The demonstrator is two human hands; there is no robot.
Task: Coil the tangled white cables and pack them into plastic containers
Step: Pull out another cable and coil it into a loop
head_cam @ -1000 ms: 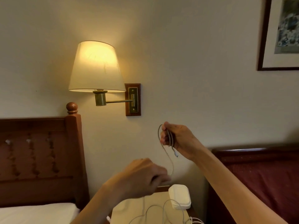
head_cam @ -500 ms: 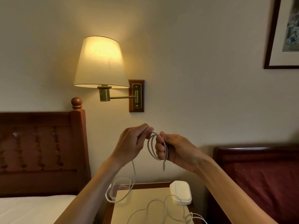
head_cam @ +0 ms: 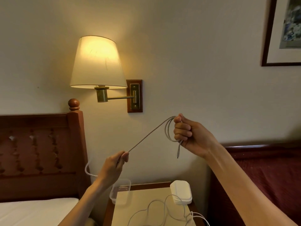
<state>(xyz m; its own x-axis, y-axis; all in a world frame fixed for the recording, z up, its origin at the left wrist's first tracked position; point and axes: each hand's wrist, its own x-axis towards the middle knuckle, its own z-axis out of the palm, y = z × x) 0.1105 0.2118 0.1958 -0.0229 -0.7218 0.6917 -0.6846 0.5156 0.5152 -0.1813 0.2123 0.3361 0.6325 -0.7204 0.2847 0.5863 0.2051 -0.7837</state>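
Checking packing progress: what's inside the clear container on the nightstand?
The clear container looks to hold no cable; only the nightstand shows through its walls. The left hand and wrist cover its near-left corner, so that part can't be confirmed. The white container is lidded; its contents are hidden.

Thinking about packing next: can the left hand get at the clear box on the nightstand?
Probably not yet. The left hand pinches the cable, though the clear box sits open just below it with nothing between.
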